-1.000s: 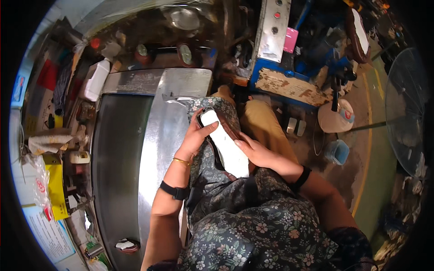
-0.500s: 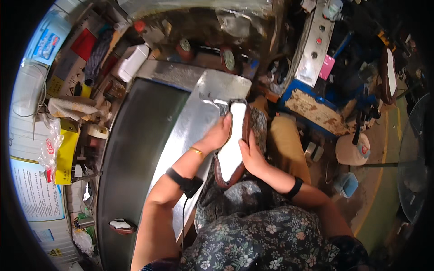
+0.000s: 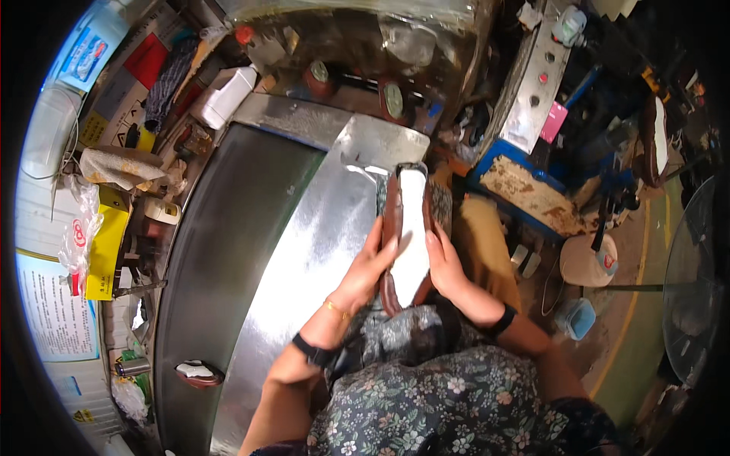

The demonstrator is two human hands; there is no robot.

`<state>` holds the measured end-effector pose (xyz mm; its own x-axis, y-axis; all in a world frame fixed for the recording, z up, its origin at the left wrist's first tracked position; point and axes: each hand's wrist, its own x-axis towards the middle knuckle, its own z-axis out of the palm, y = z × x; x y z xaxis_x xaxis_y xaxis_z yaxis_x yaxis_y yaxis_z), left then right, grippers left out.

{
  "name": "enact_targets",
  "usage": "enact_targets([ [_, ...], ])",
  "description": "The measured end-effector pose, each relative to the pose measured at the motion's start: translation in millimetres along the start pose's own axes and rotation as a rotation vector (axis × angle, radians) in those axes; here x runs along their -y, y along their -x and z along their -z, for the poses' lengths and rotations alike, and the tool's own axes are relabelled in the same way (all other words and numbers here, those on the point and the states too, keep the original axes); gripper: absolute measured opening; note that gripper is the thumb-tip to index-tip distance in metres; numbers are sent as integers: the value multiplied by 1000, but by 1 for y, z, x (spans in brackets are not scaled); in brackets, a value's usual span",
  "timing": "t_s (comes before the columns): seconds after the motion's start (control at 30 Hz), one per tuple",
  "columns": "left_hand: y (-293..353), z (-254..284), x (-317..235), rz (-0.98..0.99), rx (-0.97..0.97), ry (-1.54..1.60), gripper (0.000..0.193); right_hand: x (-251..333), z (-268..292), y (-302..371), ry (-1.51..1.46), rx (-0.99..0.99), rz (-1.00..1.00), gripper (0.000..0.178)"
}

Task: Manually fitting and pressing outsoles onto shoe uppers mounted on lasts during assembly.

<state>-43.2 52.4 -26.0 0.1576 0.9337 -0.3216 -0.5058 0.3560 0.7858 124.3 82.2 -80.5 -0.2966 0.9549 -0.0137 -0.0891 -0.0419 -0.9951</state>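
Over my lap is a brown shoe [image 3: 411, 228], its long white underside facing up and its brown sides showing along both edges. My left hand [image 3: 368, 275] grips its left side, thumb lying on the white underside. On the opposite side my right hand [image 3: 450, 271] holds it with the thumb along the edge and the fingers mostly hidden behind. The shoe's far end lies near the metal ledge [image 3: 304, 235]. Another brown shoe with a white underside [image 3: 199, 373] rests on the dark conveyor belt [image 3: 228, 243] at my left.
Beyond the belt's far end sit two brown pieces [image 3: 393, 99] with pale tops. A white plastic jug [image 3: 226, 96] stands at the far left. To the right are a blue-edged machine [image 3: 525, 182], a beige round container [image 3: 587, 260], a blue bin [image 3: 576, 318] and a clear round fan guard [image 3: 692, 281].
My left hand has slid nearer along the shoe, from its upper left edge to its lower left side. The shoe has turned slightly, showing more of its left side. My right hand keeps its hold.
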Motion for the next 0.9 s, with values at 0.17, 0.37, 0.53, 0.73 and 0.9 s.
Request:
enact_targets([
  [0.17,36,-26,-4,-104,39,-166,103,61,21,-14,153,149,111,53],
  [0.37,77,14,-42,-217,-451,-1018,106,186,213,-73,988,-64,194,34],
  [0.53,121,34,5,-494,-272,-1949,64,287,380,-54,1759,-1028,84,64],
  [0.73,87,-37,-5,-175,-334,-1139,62,258,395,-44,1591,-1087,142,75],
  [0.9,25,-49,-12,-193,146,-766,57,216,287,-9,1334,-844,705,68],
])
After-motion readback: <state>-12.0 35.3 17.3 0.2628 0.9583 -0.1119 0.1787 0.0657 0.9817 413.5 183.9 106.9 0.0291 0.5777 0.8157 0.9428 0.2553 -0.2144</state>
